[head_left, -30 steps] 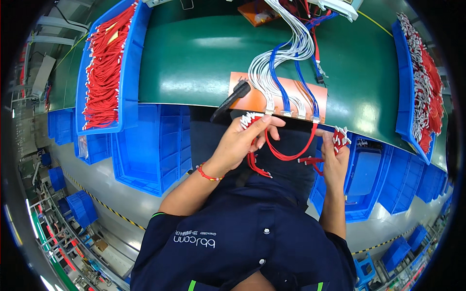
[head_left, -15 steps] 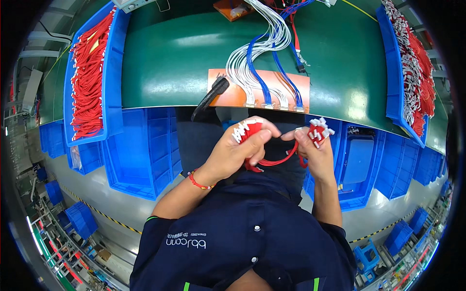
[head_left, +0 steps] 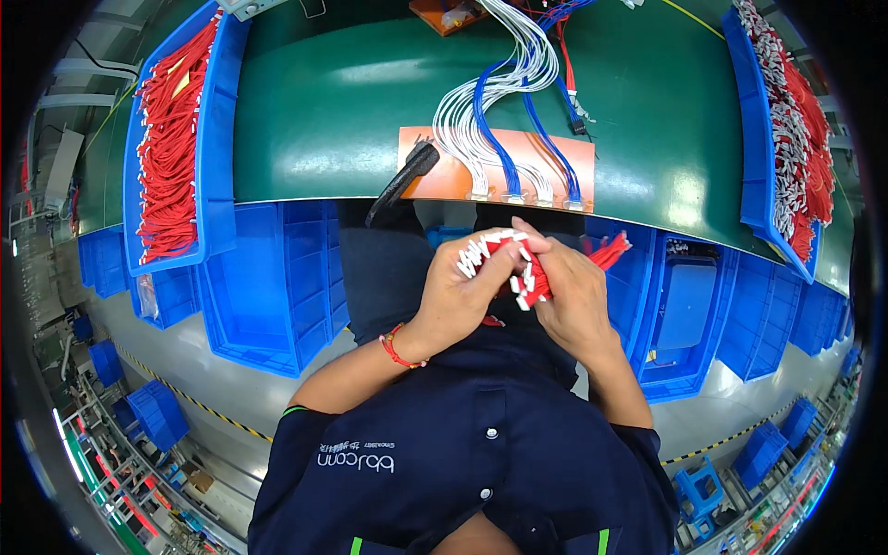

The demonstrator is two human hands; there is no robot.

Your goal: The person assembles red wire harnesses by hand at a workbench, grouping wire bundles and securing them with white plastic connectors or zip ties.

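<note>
In front of my waist, just off the table's near edge, my two hands meet. My left hand [head_left: 455,294] is closed around a bundle of red cables [head_left: 478,252] whose white connectors fan out above the fingers. Pressed against it, my right hand [head_left: 578,301] grips a second red cable bundle [head_left: 536,280]. White connectors of that bundle point toward my left thumb, and its red tail [head_left: 607,252] sticks out past the right side of the hand. The fingers partly hide both bundles where they come together.
The green table [head_left: 324,129] bears an orange board [head_left: 546,153] with white and blue cables and a black tool [head_left: 404,180]. A blue bin [head_left: 217,139] of red cables stands left, another blue bin [head_left: 754,139] right. Blue crates [head_left: 254,305] sit below.
My right hand has moved left and turned, bringing its cable bundle against the one in my left hand. The loop of red cable hanging between the hands no longer shows.
</note>
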